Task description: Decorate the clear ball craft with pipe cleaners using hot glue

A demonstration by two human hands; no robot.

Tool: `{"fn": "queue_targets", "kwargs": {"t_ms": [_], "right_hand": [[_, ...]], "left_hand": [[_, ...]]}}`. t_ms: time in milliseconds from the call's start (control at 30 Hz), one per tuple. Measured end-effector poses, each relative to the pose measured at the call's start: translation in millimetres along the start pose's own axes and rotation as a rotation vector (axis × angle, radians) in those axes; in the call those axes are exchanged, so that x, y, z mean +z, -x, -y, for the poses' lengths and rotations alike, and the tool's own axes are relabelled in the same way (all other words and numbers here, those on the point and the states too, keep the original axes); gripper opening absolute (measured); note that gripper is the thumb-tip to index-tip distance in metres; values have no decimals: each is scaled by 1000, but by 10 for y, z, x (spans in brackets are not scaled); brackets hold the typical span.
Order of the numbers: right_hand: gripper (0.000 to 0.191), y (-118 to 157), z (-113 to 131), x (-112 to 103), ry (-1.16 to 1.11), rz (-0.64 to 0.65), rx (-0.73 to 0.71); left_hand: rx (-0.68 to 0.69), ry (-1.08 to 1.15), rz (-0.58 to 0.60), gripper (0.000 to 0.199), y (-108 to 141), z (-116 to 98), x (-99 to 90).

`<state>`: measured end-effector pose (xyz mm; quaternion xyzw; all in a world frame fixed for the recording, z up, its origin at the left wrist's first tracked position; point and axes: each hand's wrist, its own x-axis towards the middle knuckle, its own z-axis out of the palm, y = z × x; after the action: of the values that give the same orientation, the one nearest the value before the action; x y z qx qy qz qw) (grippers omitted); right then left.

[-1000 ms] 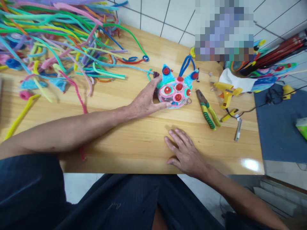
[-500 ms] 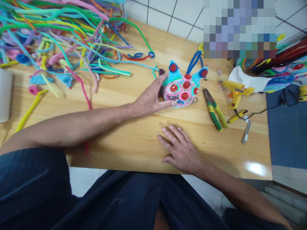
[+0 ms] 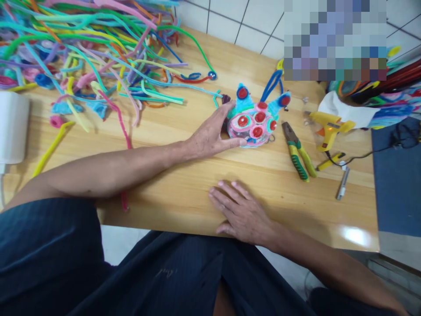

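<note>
A colourful craft figure [image 3: 253,125] with two blue pointed ears and several red discs rests on the wooden table. My left hand [image 3: 210,131] grips its left side, the thumb along its lower front; the other fingers are partly hidden behind it. Nearer the table's front edge, my right hand [image 3: 245,215] lies flat with its fingers spread, holding nothing. Behind the figure stands a blue loop [image 3: 272,85]. Pliers [image 3: 297,151] with green and yellow handles lie to the right of the figure.
Many fuzzy stems [image 3: 98,52] are heaped at the back left. A white device [image 3: 13,127] stands at the left edge. To the right lie a yellow glue gun [image 3: 330,127] with its cord, a yellow tool [image 3: 330,161] and a silver cutter [image 3: 343,183].
My right hand has slid a little left and towards the table's front edge. My left hand keeps its hold on the figure. The whole view has shifted slightly.
</note>
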<state>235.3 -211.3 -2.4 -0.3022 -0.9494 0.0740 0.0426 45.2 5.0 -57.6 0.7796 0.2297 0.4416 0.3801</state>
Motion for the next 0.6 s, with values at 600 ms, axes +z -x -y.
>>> {"fn": "queue_targets", "kwargs": {"t_ms": [600], "right_hand": [[94,306,-3,52,-61,-20,-31]], "left_hand": [[-30,7,-2,107,-13,-2,7]]}}
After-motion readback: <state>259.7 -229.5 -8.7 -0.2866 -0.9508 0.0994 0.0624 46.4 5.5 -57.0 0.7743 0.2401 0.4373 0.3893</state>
